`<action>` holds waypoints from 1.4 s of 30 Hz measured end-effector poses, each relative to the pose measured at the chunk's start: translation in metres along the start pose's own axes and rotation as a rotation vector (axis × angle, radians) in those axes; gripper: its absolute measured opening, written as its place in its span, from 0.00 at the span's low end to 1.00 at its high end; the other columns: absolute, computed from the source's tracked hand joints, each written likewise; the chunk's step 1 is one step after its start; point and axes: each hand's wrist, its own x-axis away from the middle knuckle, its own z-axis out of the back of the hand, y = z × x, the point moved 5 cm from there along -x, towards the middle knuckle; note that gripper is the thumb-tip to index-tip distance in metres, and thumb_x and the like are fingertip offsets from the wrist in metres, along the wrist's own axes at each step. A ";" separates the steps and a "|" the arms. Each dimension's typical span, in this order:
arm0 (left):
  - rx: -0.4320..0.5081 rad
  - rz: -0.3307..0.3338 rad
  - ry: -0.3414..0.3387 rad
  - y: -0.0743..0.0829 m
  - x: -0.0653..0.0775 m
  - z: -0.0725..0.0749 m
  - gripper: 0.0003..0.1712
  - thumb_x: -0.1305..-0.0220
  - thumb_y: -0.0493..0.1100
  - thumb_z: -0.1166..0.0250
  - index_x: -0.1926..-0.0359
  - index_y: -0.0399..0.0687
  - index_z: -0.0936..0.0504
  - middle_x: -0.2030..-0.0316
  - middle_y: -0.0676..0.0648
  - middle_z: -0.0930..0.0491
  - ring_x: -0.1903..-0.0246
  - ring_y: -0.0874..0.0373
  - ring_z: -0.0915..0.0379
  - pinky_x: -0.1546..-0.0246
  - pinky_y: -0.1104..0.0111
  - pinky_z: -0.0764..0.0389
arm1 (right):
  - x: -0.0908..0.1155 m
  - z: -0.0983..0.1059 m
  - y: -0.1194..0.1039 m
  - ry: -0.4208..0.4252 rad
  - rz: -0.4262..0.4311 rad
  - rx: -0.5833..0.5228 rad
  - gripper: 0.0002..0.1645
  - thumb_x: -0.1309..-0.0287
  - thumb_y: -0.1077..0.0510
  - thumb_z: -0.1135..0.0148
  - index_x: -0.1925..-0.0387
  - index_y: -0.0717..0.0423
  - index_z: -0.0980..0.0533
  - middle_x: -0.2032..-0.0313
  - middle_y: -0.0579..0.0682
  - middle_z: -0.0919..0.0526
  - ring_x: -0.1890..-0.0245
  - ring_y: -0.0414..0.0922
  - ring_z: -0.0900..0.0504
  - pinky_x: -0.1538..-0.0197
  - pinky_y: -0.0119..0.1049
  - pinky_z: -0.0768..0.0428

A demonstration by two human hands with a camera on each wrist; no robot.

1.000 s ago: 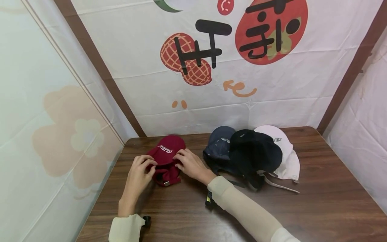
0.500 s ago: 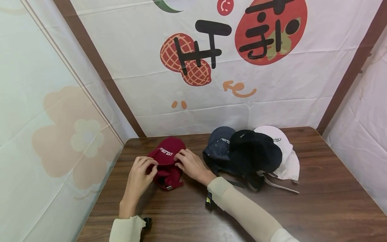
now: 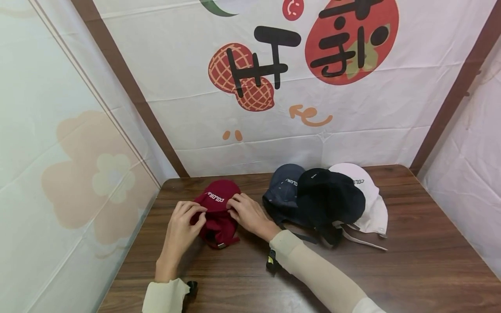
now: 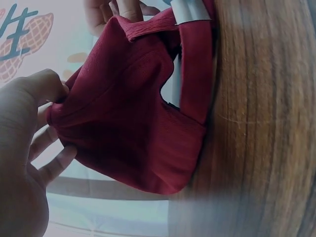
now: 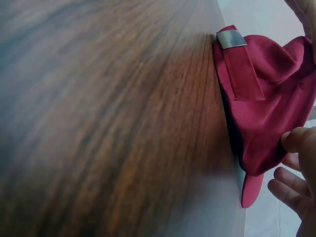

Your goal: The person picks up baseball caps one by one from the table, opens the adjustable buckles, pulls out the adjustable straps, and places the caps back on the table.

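Observation:
A dark red baseball cap (image 3: 219,193) with white lettering is on the left part of the table, its back strap and metal buckle toward the near side. My left hand (image 3: 184,228) pinches the cap's left edge between thumb and fingers. On the right edge, my right hand (image 3: 250,215) pinches the fabric in the same way. The left wrist view shows the strap (image 4: 195,69) and the cap's back opening, with the crown fabric pulled up at the left hand's fingertips. In the right wrist view, the thumb presses on the red fabric (image 5: 261,123) near the table.
To the right, a navy cap (image 3: 283,189), a black cap (image 3: 332,195) and a white cap (image 3: 375,208) overlap in a row near the back edge. Their loose straps trail forward. A printed white cloth wall (image 3: 188,117) stands behind the wooden table (image 3: 235,282).
The red cap's crown has shifted slightly toward the near side, and its strap end has moved forward and right. Both hands keep their pinch on it, the left moving slightly right.

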 end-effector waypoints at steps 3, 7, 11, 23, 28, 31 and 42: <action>-0.009 0.004 -0.003 0.003 -0.002 0.000 0.04 0.38 0.32 0.30 0.63 0.41 0.10 0.61 0.45 0.14 0.54 0.47 0.25 0.50 0.60 0.27 | 0.001 0.002 0.001 0.011 -0.001 -0.001 0.03 0.27 0.54 0.32 0.55 0.45 0.17 0.53 0.42 0.17 0.54 0.41 0.20 0.51 0.32 0.17; -0.035 0.003 -0.005 0.007 -0.006 0.001 0.04 0.37 0.34 0.31 0.64 0.42 0.10 0.61 0.45 0.14 0.54 0.46 0.24 0.52 0.56 0.29 | 0.003 0.005 0.002 0.021 -0.005 -0.009 0.03 0.28 0.54 0.32 0.55 0.44 0.17 0.54 0.41 0.16 0.54 0.41 0.20 0.51 0.32 0.17; -0.054 -0.012 0.009 0.012 -0.010 0.000 0.05 0.37 0.36 0.32 0.64 0.43 0.10 0.61 0.45 0.13 0.55 0.45 0.24 0.56 0.55 0.30 | 0.006 0.010 0.003 0.018 -0.025 -0.020 0.04 0.28 0.54 0.32 0.54 0.44 0.17 0.52 0.41 0.16 0.53 0.41 0.20 0.51 0.33 0.16; -0.013 -0.026 0.022 0.027 -0.024 -0.001 0.04 0.37 0.34 0.31 0.63 0.42 0.11 0.61 0.44 0.15 0.59 0.48 0.19 0.55 0.57 0.27 | 0.013 0.027 0.005 0.100 -0.023 -0.003 0.06 0.28 0.55 0.31 0.53 0.44 0.16 0.53 0.41 0.14 0.53 0.40 0.18 0.52 0.33 0.15; -0.010 -0.026 0.016 0.033 -0.031 -0.001 0.04 0.36 0.34 0.32 0.62 0.43 0.11 0.60 0.45 0.15 0.58 0.49 0.19 0.56 0.58 0.26 | 0.015 0.033 0.009 0.134 -0.029 0.008 0.07 0.28 0.53 0.31 0.52 0.44 0.15 0.53 0.40 0.12 0.54 0.40 0.17 0.52 0.33 0.15; 0.000 -0.024 0.019 0.036 -0.035 -0.002 0.05 0.36 0.34 0.33 0.62 0.43 0.11 0.60 0.45 0.15 0.57 0.49 0.19 0.58 0.60 0.26 | 0.016 0.036 0.011 0.146 -0.027 0.012 0.07 0.28 0.53 0.31 0.51 0.44 0.15 0.54 0.40 0.12 0.54 0.39 0.17 0.52 0.32 0.15; -0.004 -0.019 0.060 0.049 -0.045 0.001 0.05 0.38 0.33 0.34 0.65 0.43 0.12 0.63 0.46 0.16 0.63 0.51 0.20 0.60 0.57 0.24 | 0.031 0.053 0.012 0.151 -0.021 -0.041 0.12 0.28 0.52 0.32 0.46 0.44 0.16 0.51 0.41 0.13 0.51 0.40 0.17 0.53 0.35 0.15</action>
